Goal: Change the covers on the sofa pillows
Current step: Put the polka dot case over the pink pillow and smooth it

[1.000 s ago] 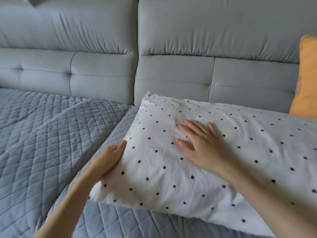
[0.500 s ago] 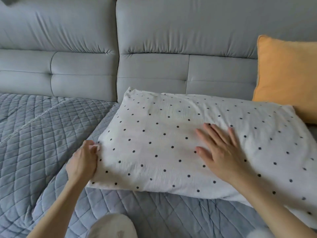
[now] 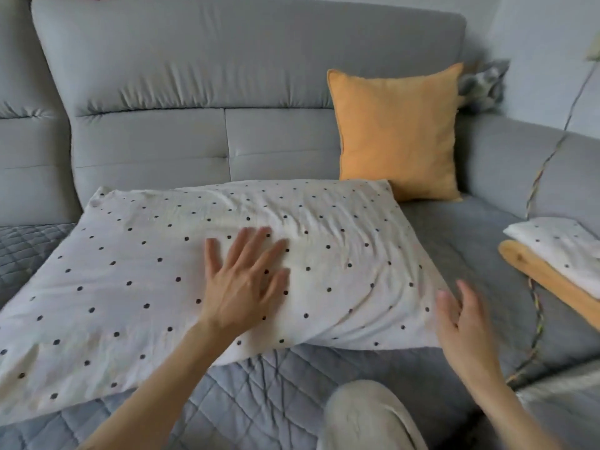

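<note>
With your left hand [image 3: 242,284] pressing spread fingers [image 3: 259,245] flat on the dotted pillow [image 3: 156,287] beneath them, bring your open right hand [image 3: 461,323] to the pillow's nearby end and smooth outward.

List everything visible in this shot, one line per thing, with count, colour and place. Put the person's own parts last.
dotted pillow: 1, white with black dots, flat on the sofa seat.
orange cushion: 1, orange, upright against the backrest, behind the pillow's right end.
sofa: 1, grey, fills the view.
quilted cover: 1, grey-blue, over the seat.
folded dotted fabric: 1, white with dots, on a wooden piece at right.
wooden piece: 1, light wood, right edge.
left hand: 1, flat on the pillow, fingers spread.
right hand: 1, open, at the pillow's right edge.
knee: 1, beige trousers, bottom centre.
</note>
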The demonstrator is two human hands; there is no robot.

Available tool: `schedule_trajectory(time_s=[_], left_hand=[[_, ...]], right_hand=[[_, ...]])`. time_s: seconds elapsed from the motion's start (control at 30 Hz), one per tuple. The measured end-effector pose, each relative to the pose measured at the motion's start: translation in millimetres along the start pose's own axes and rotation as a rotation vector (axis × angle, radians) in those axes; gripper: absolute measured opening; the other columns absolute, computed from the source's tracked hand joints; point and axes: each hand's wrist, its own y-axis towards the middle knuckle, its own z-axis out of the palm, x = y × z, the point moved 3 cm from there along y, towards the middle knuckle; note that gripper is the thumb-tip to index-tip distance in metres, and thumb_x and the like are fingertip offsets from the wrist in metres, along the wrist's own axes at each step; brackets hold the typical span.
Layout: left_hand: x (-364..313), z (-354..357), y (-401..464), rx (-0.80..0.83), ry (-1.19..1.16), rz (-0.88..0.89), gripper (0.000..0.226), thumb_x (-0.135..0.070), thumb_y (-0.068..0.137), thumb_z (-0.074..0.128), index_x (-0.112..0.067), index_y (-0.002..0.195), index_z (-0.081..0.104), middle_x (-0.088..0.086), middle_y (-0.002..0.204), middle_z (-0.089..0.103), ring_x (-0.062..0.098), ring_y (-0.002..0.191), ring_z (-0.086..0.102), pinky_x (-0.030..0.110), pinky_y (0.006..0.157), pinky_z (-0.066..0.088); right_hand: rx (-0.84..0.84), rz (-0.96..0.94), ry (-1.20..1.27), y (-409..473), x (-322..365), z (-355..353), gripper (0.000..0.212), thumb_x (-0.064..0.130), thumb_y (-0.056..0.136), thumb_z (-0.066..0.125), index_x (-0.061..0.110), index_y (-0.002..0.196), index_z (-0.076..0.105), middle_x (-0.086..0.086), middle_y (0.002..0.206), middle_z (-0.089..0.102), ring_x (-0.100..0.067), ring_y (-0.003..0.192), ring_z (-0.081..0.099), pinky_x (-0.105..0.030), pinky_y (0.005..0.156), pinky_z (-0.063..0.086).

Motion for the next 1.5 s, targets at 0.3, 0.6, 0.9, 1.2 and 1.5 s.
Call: schedule_trajectory(time_s=[0.3, 0.6, 0.9, 1.2, 1.5], left_hand=[[9.6, 13.1, 5.4, 0.003, 0.06, 0.014, 0.049, -0.048, 0.098, 0.015, -0.037, 0.142, 0.033, -0.005, 0.15, 0.032, 0.02, 0.14, 0.026, 0.062, 0.11, 0.01], [17.2, 10.2, 6.0, 0.022, 0.047, 0.035, 0.051, -0.051, 0.098, 0.012, -0.036, 0.144, 0.029, -0.005, 0.151, 0.031, 0.021, 0.14, 0.027, 0.06, 0.112, 0.012], [-40.8, -14.9, 43.8, -0.074, -0.084, -0.012, 0.061, -0.056, 0.09, 0.009, -0.034, 0.145, 0.028, -0.002, 0.154, 0.025, 0.018, 0.144, 0.012, 0.056, 0.112, -0.01], [-59.2, 18.6, 77.9, 0.202, 0.049, 0.3, 0.066, -0.068, 0.078, -0.019, -0.051, 0.141, -0.007, -0.02, 0.153, -0.007, 0.007, 0.144, -0.007, 0.037, 0.116, -0.009], [6.8, -42.7, 109.4, -0.091, -0.094, -0.039, 0.065, -0.064, 0.086, 0.0, -0.04, 0.145, 0.014, -0.014, 0.151, 0.004, 0.011, 0.143, -0.001, 0.044, 0.115, -0.004]], right_hand=[[0.08, 0.216, 0.061, 14.1, -18.6, -2.8, 0.055, 0.047, 0.099, 0.018, 0.014, 0.083, 0.059, -0.023, 0.102, 0.064, -0.04, 0.105, 0.055, -0.041, 0.082, 0.038], [-0.14, -0.285, -0.088, 61.2, -55.3, -1.9, 0.066, 0.054, 0.094, 0.024, 0.006, 0.054, 0.045, -0.023, 0.049, 0.053, -0.042, 0.047, 0.054, -0.038, 0.045, 0.037], [-0.083, -0.155, -0.12, 89.4, -15.3, -18.1, 0.057, 0.055, 0.092, 0.033, 0.016, 0.126, 0.055, -0.007, 0.122, 0.06, -0.029, 0.117, 0.05, -0.041, 0.098, 0.038], [0.389, -0.356, -0.225, 61.5, -5.3, 48.1, 0.06, 0.068, 0.084, 0.001, 0.052, 0.141, -0.003, 0.016, 0.155, -0.006, -0.01, 0.145, -0.003, -0.044, 0.117, 0.011], [0.099, -0.479, -0.148, 92.9, 129.3, 37.4, 0.07, 0.061, 0.087, 0.002, 0.03, 0.145, 0.027, 0.004, 0.157, 0.013, -0.013, 0.145, 0.0, -0.052, 0.114, -0.002]])
